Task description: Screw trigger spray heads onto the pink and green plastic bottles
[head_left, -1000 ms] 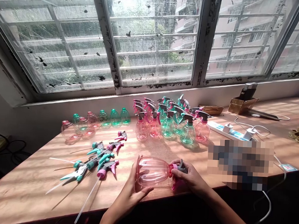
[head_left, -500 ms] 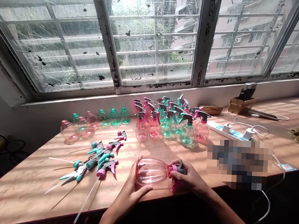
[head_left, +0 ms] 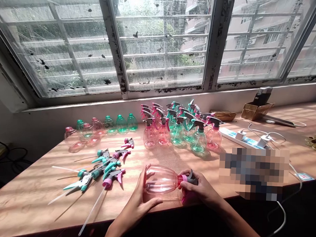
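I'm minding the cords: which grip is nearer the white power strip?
Right. The right grip, on the spray head of the pink bottle, sits to the front-left of the power strip; the left grip, at the bottle's base, is farther left.

Near pink bottle (head_left: 161,180) see-through plastic, glossy, smooth with lengthwise ribs; its spray head (head_left: 192,178) opaque plastic, grey part duller; loose triggers (head_left: 107,182) same opaque plastic, low sheen. Standing spray bottles (head_left: 198,141) and open bottles (head_left: 121,124) shiny clear plastic, tabletop (head_left: 23,200) smooth wood, faint satin. Window panes (head_left: 164,44) streaked, grimy glass, frames (head_left: 213,47) rough flaking paint, small box (head_left: 249,112) matt cardboard, power strip (head_left: 229,137) smooth white plastic.
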`<state>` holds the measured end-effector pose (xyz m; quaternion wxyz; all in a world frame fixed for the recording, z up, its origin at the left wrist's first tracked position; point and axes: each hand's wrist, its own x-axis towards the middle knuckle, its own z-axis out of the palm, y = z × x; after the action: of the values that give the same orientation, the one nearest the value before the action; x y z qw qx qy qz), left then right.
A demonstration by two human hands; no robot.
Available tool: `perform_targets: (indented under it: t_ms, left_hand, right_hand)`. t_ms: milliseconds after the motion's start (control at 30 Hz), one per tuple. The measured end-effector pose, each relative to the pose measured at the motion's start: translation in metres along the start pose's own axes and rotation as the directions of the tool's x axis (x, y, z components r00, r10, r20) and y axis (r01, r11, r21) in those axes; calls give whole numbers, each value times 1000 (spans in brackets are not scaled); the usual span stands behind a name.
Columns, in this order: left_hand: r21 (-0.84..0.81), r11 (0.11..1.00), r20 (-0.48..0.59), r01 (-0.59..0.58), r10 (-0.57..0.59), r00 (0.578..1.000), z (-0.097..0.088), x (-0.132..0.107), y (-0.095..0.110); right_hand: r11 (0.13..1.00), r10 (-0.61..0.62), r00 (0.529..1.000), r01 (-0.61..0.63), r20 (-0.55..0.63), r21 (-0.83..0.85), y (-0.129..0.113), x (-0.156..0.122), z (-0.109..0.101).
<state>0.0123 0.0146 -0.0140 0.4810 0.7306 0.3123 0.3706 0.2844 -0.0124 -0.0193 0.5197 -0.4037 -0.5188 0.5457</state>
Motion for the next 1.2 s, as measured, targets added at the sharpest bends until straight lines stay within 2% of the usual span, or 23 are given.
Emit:
perform_targets:
  t_ms: [333,533,833,1200]
  left_hand:
    - [18,999,-16,44,-43,999,-2,0,1]
    - [28,1000,-33,9,-8,999,-1,1,1]
    - [27,998,-33,64,-63,997,-1,-2,5]
    - [-15,1000,-40,-21,20,999,-1,2,-1]
  right_hand:
    - [1000,10,1000,-10,8,-1,-7,-2,3]
    - [1000,6,1000,-6,-7,3,-10,-3,5]
    - [1000,23,999,-23,28,-13,-15,-5,6]
    - [997,8,999,-12,44,82,-11,-2,6]
